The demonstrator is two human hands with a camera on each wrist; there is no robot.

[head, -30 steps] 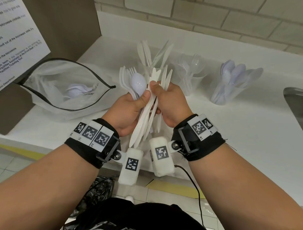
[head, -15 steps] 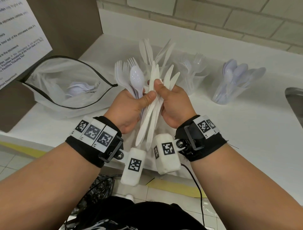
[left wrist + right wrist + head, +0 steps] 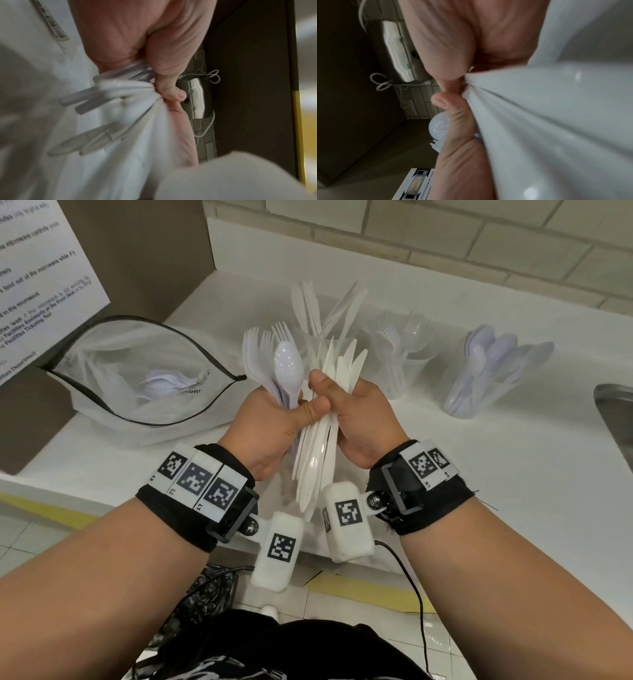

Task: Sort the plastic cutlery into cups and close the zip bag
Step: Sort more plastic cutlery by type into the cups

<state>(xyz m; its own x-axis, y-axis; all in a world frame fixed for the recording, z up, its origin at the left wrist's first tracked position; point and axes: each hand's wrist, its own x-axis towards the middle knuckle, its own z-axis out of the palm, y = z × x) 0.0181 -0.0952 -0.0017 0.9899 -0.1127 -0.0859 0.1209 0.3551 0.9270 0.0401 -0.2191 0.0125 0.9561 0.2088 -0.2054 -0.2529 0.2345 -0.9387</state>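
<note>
While my left hand [image 3: 270,422] grasps a bundle of forks [image 3: 257,354] and a spoon [image 3: 288,364], my right hand [image 3: 363,422] is clenched around a stack of knives [image 3: 318,446]; the two bundles touch above the table [image 3: 445,491]. Behind stand three cups: knives [image 3: 318,313], forks [image 3: 400,361], spoons [image 3: 486,371]. The zip bag [image 3: 137,371] lies open at left, holding cutlery.

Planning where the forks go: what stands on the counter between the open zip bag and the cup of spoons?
In the head view, between the zip bag and the spoon cup stand a cup of knives and a cup of forks.
</note>
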